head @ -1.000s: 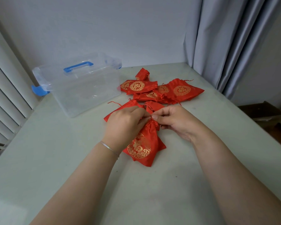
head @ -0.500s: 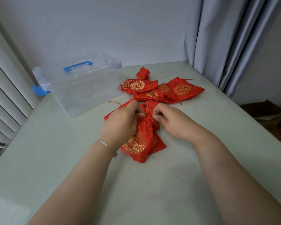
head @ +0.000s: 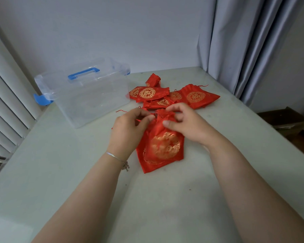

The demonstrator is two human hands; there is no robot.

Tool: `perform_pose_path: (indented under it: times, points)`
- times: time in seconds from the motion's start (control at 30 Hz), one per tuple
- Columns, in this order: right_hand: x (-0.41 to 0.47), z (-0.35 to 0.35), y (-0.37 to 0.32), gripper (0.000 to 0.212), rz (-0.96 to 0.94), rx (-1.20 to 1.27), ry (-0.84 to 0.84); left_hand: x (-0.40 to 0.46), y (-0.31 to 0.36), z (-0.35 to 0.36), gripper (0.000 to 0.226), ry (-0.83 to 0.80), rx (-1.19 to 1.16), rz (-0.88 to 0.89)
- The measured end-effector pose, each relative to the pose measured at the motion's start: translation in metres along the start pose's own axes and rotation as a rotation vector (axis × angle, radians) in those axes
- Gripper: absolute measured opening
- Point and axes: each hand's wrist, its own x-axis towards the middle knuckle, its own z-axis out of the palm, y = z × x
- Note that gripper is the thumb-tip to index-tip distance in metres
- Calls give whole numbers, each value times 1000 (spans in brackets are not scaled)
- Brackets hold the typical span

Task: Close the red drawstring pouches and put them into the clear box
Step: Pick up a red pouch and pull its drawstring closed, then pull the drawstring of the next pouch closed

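A red drawstring pouch (head: pixel 163 148) with a gold round emblem lies on the table in front of me, on top of another red pouch (head: pixel 151 165). My left hand (head: pixel 128 130) pinches the string at the left of its gathered neck. My right hand (head: pixel 184 123) pinches the neck from the right, thumb on the cloth. Behind them lies a pile of several more red pouches (head: pixel 172 97). The clear box (head: pixel 88 95) with a blue handle stands at the back left, its lid on.
A grey curtain (head: pixel 244 42) hangs at the right beyond the table edge. White slatted blinds (head: pixel 5 106) line the left side. A brown cardboard box (head: pixel 286 120) sits on the floor at the right. The pale table (head: pixel 165 199) reaches toward me.
Both hands have moved a little apart at the pouch neck. The pouch has turned and now lies flatter, with its emblem facing up.
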Motion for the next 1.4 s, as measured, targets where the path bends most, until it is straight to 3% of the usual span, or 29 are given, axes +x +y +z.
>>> perform_pose_path:
  times: [0.1,0.27,0.4,0.47,0.53,0.6,0.7,0.8,0.93,1.03,1.1,1.17,1.27,1.33,1.4]
  points:
    - [7,-34,6,31,57,-47,225,4,-15,-6,19,-21,337,-25]
    - [13,-59,32,38,244,-439,331,-1,-22,-2,56,-218,685,-105]
    - [13,-50,33,52,255,-784,446,-1,-23,-1,56,-208,678,-108]
    - [11,-40,28,51,90,-843,532,0,-23,-1,49,-188,634,-89]
    - [10,-25,21,37,-169,-669,514,0,-22,0,38,-144,582,-64]
    - [6,-3,14,23,-266,-432,320,1,-21,-1,26,-99,510,-62]
    - [3,23,15,30,-265,-317,93,5,-19,-3,22,-30,259,-65]
    - [4,29,21,43,-214,-400,26,4,-8,-7,29,38,-3,-22]
    - [5,26,25,44,-45,-517,-6,3,8,-18,32,136,-228,79]
    - [-1,26,9,46,-100,-241,91,5,11,-25,31,105,-433,37]
    - [-5,26,-4,50,-72,-1,62,4,13,-24,30,65,-509,-17]
    - [-6,27,-5,42,-43,165,30,3,14,-20,28,42,-527,-70]
    - [-6,27,-3,20,-30,243,154,3,11,-16,17,7,-406,-163]
    - [-4,25,-2,20,-33,197,233,5,6,-15,10,-36,-245,-198]
    - [-1,21,1,30,17,162,221,6,0,-16,24,-84,-68,-193]
